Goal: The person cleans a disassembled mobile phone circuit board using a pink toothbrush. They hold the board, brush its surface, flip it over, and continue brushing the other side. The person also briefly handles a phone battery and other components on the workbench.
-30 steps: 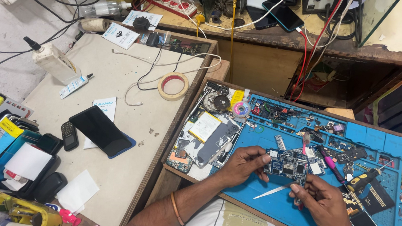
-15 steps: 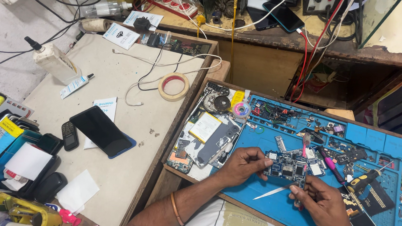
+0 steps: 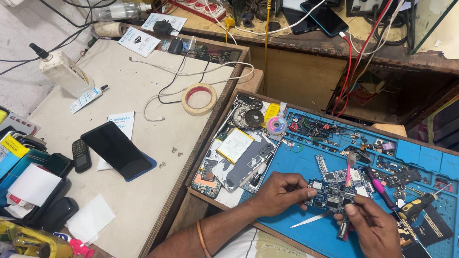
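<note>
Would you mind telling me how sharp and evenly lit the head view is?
Head view: even daylight, soft shadows; left hand, right hand and circuit board fairly sharp; mild glare on the black phone; small parts on the blue mat too fine to resolve.

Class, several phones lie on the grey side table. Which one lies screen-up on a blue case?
The large black smartphone in the table's middle. It rests on a blue case, whose corner shows beneath it; the small keypad phone beside it lies directly on the table.
</note>
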